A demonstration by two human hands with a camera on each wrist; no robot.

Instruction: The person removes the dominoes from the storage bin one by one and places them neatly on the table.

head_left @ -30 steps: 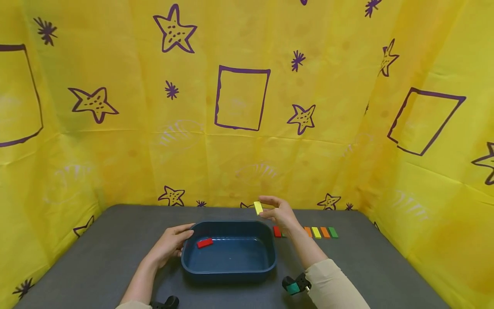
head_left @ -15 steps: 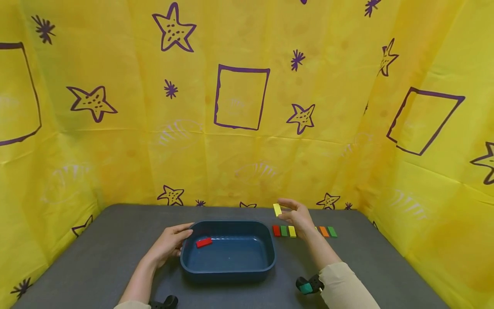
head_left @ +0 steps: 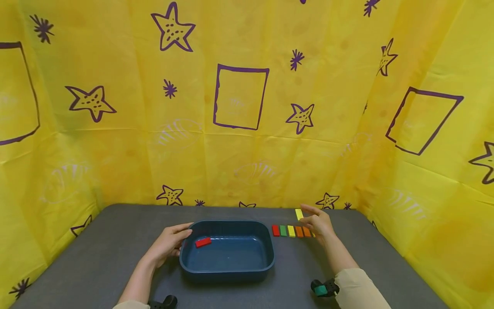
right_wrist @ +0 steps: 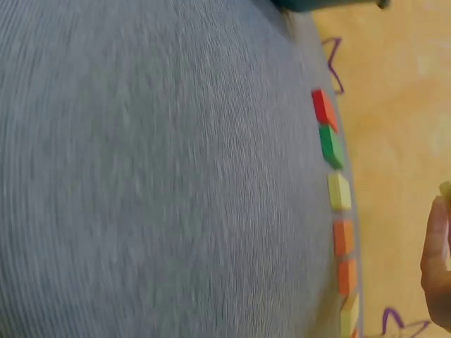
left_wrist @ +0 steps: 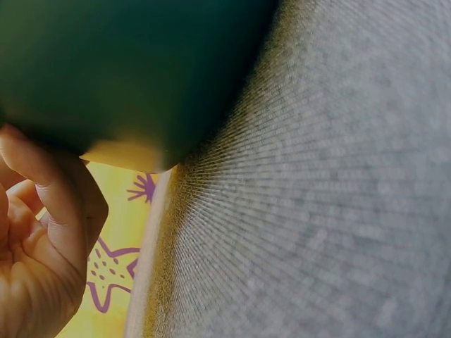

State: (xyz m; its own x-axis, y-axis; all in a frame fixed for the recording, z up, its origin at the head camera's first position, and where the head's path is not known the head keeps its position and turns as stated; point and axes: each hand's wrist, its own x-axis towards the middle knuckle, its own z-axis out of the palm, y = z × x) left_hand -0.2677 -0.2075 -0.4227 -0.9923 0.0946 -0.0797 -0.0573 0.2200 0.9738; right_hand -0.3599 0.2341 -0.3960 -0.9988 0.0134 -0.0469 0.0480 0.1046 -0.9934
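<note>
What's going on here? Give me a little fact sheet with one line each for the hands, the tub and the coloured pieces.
Left hand: rests against the left end of the blue tub.
Right hand: pinches a yellow block above the row of blocks.
Tub contents: one red block, lying near the left end.
Row of blocks: red, green, yellow, orange side by side on the grey table, right of the tub; the hand hides the far end.
Backdrop: yellow cloth with purple stars.

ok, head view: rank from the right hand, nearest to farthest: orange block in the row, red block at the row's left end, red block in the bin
1. orange block, in the row, just left of the right hand.
2. red block at the row's left end, beside the blue bin.
3. red block in the bin, at its far left, by the left hand.
</note>
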